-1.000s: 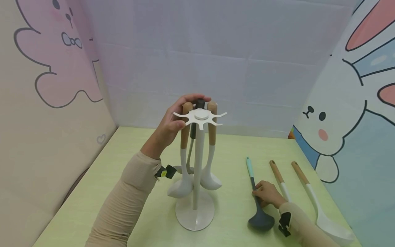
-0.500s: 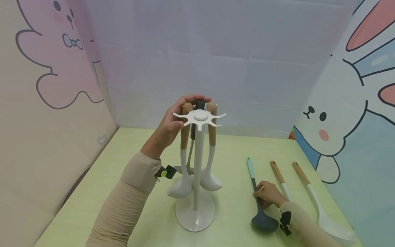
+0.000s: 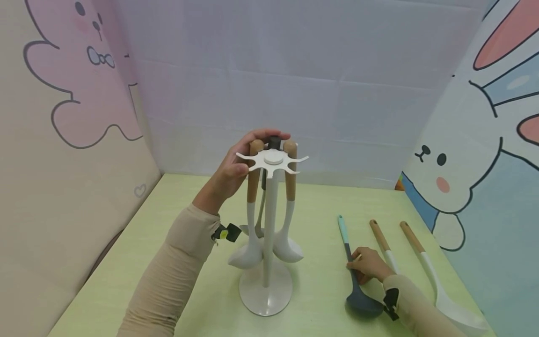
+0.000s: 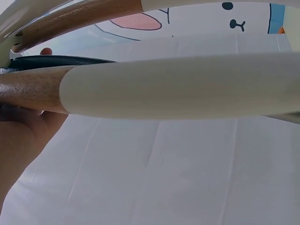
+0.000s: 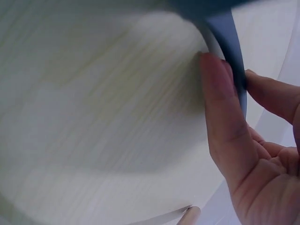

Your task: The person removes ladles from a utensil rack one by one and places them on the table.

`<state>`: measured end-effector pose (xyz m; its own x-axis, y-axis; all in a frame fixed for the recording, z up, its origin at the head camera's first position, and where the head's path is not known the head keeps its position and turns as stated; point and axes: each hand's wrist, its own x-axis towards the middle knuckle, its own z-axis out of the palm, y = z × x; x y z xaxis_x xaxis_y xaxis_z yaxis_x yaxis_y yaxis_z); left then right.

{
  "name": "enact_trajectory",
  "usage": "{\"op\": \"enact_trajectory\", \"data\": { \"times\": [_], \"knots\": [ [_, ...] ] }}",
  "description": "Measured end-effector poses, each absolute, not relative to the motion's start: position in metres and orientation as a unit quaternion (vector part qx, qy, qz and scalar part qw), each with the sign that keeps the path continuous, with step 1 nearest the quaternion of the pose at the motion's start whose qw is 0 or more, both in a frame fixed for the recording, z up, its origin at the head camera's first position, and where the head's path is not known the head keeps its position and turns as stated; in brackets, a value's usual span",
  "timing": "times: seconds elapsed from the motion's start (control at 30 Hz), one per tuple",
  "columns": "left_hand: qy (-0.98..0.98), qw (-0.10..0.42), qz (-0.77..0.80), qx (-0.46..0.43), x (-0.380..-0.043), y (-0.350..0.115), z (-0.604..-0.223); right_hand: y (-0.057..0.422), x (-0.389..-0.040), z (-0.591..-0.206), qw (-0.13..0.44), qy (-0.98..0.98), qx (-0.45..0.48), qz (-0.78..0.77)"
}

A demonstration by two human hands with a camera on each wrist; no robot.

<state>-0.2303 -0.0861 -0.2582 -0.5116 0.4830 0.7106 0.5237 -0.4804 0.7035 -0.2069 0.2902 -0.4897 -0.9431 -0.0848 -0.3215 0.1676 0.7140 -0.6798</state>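
Observation:
My left hand (image 3: 230, 169) grips the top of a white utensil rack (image 3: 271, 220), fingers behind it and thumb at the front by a hook. Two white ladles (image 3: 247, 255) with wooden handles hang there, beside a black-handled utensil (image 3: 261, 206) partly hidden behind the pole. A wood-and-white handle (image 4: 178, 86) crosses the left wrist view. To the right, my right hand (image 3: 370, 264) pinches the shaft of a dark grey ladle (image 3: 363, 302) with a mint handle end. The right wrist view shows thumb and fingers on either side of the dark shaft (image 5: 232, 44).
Right of the dark ladle lie a white utensil (image 3: 380, 235) with a wooden handle, its lower part hidden by my arm, and another white one (image 3: 429, 271) nearer the right wall. Printed walls enclose the light green table (image 3: 189, 290) on three sides.
The dark ladle's bowl has swung a little to the right while my right hand keeps its pinch. The rack's front hooks have turned slightly leftward; my left hand stays nearly in place.

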Motion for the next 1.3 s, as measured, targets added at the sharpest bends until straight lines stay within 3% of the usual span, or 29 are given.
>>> {"op": "enact_trajectory", "data": {
  "times": [0.23,0.6,0.9,1.3],
  "knots": [
    [-0.507,0.007,-0.700,-0.503,-0.234,-0.085,-0.259,0.290,-0.206,-0.479,0.142,0.939,0.000,-0.314],
    [-0.501,-0.009,-0.693,-0.519,-0.239,-0.088,-0.259,0.268,-0.208,-0.436,0.022,0.952,-0.145,-0.268],
    [-0.503,-0.020,-0.690,-0.520,-0.241,-0.089,-0.259,0.233,-0.204,-0.395,-0.077,0.927,-0.229,-0.285],
    [-0.518,-0.011,-0.686,-0.511,-0.241,-0.090,-0.258,0.199,-0.194,-0.339,-0.155,0.873,-0.291,-0.360]
  ]
}}
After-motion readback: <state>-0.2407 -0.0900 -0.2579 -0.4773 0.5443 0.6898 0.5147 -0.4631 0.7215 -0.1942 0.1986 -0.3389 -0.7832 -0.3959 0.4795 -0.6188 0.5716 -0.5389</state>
